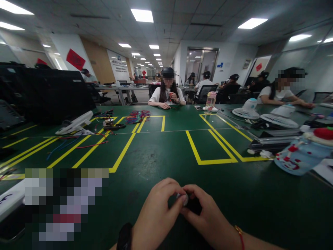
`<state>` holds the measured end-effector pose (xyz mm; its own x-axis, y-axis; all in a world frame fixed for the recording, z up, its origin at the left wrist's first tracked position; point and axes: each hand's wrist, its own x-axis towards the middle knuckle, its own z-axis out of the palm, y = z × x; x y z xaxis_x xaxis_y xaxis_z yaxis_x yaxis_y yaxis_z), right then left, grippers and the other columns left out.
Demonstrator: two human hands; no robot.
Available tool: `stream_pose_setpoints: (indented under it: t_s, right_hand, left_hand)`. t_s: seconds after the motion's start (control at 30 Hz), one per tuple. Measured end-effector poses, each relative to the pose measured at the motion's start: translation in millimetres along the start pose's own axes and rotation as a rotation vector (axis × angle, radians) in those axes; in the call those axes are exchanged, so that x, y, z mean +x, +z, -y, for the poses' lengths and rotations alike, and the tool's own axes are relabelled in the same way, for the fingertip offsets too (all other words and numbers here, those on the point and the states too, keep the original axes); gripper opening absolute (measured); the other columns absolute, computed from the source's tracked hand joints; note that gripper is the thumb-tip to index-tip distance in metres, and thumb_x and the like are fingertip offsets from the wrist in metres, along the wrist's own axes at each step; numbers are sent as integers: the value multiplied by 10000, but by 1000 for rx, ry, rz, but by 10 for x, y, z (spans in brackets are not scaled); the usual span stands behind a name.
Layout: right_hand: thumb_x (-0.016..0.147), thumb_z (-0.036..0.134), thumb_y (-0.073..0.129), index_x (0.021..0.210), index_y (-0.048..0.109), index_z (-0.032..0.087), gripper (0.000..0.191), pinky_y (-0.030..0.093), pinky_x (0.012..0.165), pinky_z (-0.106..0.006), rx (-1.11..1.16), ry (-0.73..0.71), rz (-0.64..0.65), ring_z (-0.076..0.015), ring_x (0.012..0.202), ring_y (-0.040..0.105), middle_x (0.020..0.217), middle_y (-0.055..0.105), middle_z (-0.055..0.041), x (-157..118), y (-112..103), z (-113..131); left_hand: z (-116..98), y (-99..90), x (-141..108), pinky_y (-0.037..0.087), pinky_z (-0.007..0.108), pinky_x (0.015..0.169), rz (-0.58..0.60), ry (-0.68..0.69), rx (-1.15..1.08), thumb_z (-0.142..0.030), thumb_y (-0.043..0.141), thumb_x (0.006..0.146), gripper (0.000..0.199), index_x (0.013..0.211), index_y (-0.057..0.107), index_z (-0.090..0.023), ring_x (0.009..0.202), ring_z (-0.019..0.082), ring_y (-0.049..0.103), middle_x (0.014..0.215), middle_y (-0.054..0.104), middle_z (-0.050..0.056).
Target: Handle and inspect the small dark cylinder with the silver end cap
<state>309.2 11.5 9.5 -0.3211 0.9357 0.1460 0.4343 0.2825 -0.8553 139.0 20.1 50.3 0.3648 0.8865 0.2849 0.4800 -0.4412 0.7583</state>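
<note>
Near the front of the green table (145,166), both hands meet fingertip to fingertip. Between the thumb and fingers of my left hand (162,206) is a small round greyish, shiny piece (185,199); its exact kind is too small to make out. My right hand (205,208) closes in from the other side, its thumb and fingers pinched at the same piece. Much of the piece is covered by the fingers. A dark band circles my left wrist and a red string bracelet my right.
A blue cup with a red top (299,156) stands at the right, beside metal rails (275,137) and white fans (247,109). Bundled wires (137,117) lie at the back left. A white device (13,198) is at the left edge. Across the table sits a person (156,95).
</note>
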Motion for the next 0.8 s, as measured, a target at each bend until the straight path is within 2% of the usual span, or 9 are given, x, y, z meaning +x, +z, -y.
stream_pose_setpoints:
  t_s: [0.2,0.33,0.47,0.57,0.63,0.7,0.8]
  right_hand:
    - [810,214,563,1105,512,192,301,462,836,-272,-1,18,31,-139,948,541,1055,561,-41,-19,-4,11]
    - [800,192,523,1073,490,182,275,479,778,-256,-93,12,21,-132,887,549,1007,558,-44,-22,0,-40]
    - [771,172,527,1218,426,198,459,460,921,-300,-239,-127,-13,-162,1041,528,1153,519,-68,-29,29,-155]
    - [795,179,501,1239,422,216,453,456,950,-286,-301,-166,11,-154,1081,524,1187,513,-61,-71,1,-208]
    - [829,234,490,1238,430,215,414,474,928,-274,-342,-126,-32,-156,1070,539,1183,524,-64,-115,-86,-234]
    - [851,326,494,1263,420,224,431,478,934,-293,-402,-50,-126,-174,1084,542,1213,517,-69,-161,-253,-298]
    - [840,484,499,1281,424,248,505,525,835,-322,-480,118,-293,-205,1007,579,1225,518,-76,-234,-680,-558]
  left_hand:
    - [35,-101,-13,483,273,737,-51,-9,-52,-143,594,864,120,818,678,-215,816,164,617,848,654,11]
    - [216,-88,-115,476,309,754,16,-61,99,-125,610,839,127,855,681,-229,833,188,612,874,668,17]
    - [312,17,-207,454,351,766,94,-44,194,-55,578,806,201,844,660,-234,849,217,598,868,680,13]
    - [286,57,-234,446,374,762,111,-41,248,-38,558,789,209,854,634,-221,847,234,586,876,672,28]
    - [272,61,-242,447,377,765,119,-43,264,-35,554,784,222,888,625,-218,856,237,580,896,666,37]
    - [280,59,-254,451,374,779,124,-34,237,-36,550,790,247,935,618,-225,872,231,578,931,662,36]
    - [318,40,-284,460,364,812,136,-37,146,-50,558,803,291,1013,611,-245,910,218,582,983,657,26]
